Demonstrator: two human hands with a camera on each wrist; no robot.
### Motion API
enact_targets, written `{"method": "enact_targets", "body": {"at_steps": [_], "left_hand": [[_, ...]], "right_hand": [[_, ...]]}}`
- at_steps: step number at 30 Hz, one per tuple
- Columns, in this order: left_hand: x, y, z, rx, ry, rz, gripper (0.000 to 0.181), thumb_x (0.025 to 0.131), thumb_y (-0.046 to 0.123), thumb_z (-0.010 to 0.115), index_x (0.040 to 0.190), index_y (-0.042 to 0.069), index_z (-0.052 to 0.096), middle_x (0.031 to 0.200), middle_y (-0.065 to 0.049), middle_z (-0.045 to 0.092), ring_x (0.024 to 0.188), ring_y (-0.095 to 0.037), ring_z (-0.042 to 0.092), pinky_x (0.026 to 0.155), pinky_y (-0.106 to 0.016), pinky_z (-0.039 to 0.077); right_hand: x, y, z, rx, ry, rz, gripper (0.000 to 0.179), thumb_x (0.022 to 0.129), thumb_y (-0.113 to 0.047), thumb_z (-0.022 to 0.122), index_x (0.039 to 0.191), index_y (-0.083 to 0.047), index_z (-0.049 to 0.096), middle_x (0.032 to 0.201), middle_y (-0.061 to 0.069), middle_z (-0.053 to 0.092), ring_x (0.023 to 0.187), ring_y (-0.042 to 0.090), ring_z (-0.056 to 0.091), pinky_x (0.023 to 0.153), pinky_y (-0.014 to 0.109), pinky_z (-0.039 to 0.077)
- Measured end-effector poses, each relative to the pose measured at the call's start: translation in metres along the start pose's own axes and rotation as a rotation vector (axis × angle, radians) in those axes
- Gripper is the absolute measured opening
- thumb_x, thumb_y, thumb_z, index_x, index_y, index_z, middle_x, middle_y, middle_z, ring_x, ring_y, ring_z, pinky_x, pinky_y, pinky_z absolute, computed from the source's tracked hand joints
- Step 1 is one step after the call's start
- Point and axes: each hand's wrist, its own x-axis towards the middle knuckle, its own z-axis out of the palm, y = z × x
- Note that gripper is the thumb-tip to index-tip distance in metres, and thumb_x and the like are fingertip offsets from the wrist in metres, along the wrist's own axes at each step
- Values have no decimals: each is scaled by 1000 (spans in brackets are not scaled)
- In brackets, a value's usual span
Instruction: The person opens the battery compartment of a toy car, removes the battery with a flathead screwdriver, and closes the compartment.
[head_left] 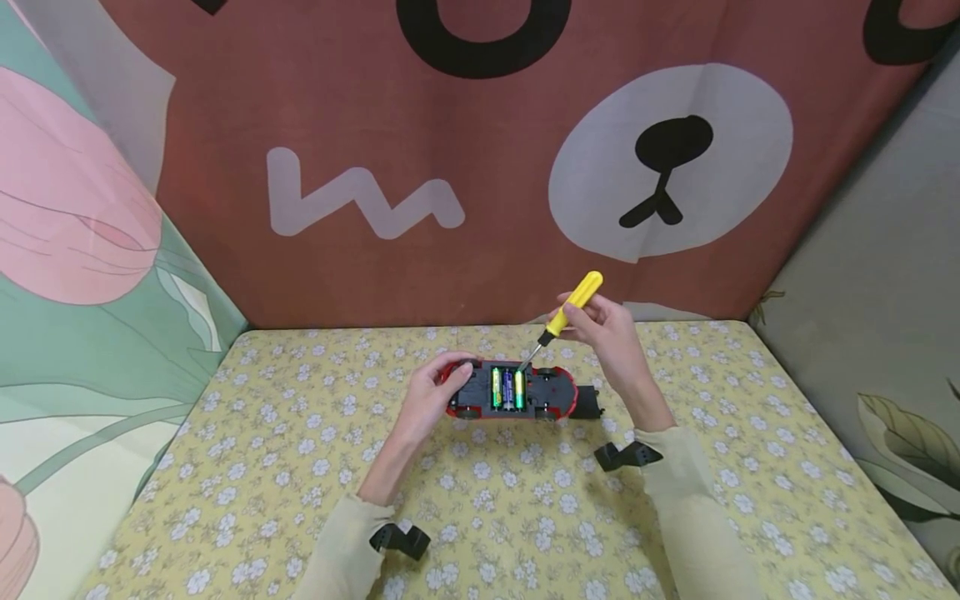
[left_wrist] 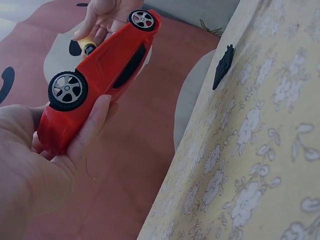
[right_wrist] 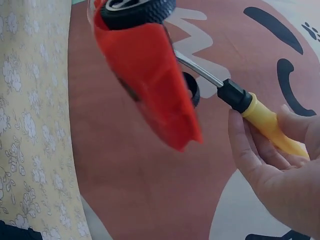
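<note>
A red toy car (head_left: pixel 551 392) is held with its black underside up, and its open battery bay shows several batteries (head_left: pixel 507 389) side by side. My left hand (head_left: pixel 432 389) grips one end of the car, thumb over the underside; the left wrist view shows the red body (left_wrist: pixel 95 100) between thumb and fingers. In my right hand (head_left: pixel 607 337) is a screwdriver (head_left: pixel 576 302) with a yellow handle, its shaft slanting down to the bay's edge beside the batteries. In the right wrist view the car hides the screwdriver's tip.
A small black cover (head_left: pixel 587 403) lies on the flowered tablecloth (head_left: pixel 480 517) just beyond the car's right end. Behind the table hangs a brown cloth (head_left: pixel 360 283) with a printed face, and patterned cloths hang at both sides.
</note>
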Motion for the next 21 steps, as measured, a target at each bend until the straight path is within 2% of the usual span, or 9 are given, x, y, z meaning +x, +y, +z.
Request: {"method": "enact_targets", "body": {"at_steps": [2, 6, 9, 11, 16, 21], "left_hand": [[0, 0, -1, 1, 0, 1, 27, 105, 18, 63, 127, 2, 69, 119, -15, 65, 94, -20, 64, 72, -28, 58], [-1, -2, -1, -1, 0, 5, 28, 105, 19, 63, 128, 3, 68, 121, -16, 65, 95, -21, 64, 73, -29, 59], [-1, -2, -2, -2, 3, 1, 29, 105, 20, 64, 129, 3, 68, 121, -16, 65, 96, -21, 65, 73, -29, 59], [-1, -3, -2, -3, 7, -1, 29, 105, 20, 64, 129, 3, 68, 121, -16, 65, 95, -21, 65, 73, -29, 59], [1, -2, -1, -2, 17, -5, 29, 105, 20, 64, 129, 3, 68, 121, -15, 65, 94, -20, 66, 73, -29, 60], [1, -2, -1, -5, 20, -4, 29, 105, 19, 64, 129, 3, 68, 120, -14, 64, 94, -20, 65, 73, -28, 59]], "right_hand": [[0, 1, 0, 39, 26, 10, 38, 106, -17, 61, 133, 11, 57, 105, 9, 75, 96, 17, 74, 84, 33, 61], [0, 2, -2, 126, 83, 15, 36, 106, -18, 63, 131, 6, 56, 106, 11, 75, 97, 17, 74, 84, 33, 61], [2, 5, -6, 172, 111, 27, 30, 104, -18, 65, 125, 2, 56, 100, 3, 77, 95, 16, 75, 82, 31, 61], [3, 6, -11, 199, 120, 42, 28, 104, -18, 66, 121, 1, 55, 98, 4, 78, 93, 16, 75, 80, 30, 62], [6, 6, -23, 222, 155, 93, 29, 102, -21, 69, 116, 1, 58, 97, 6, 78, 88, 15, 75, 76, 29, 62], [7, 4, -37, 198, 226, 153, 18, 101, -20, 71, 106, -3, 66, 100, 2, 72, 81, 14, 73, 74, 28, 62]]}}
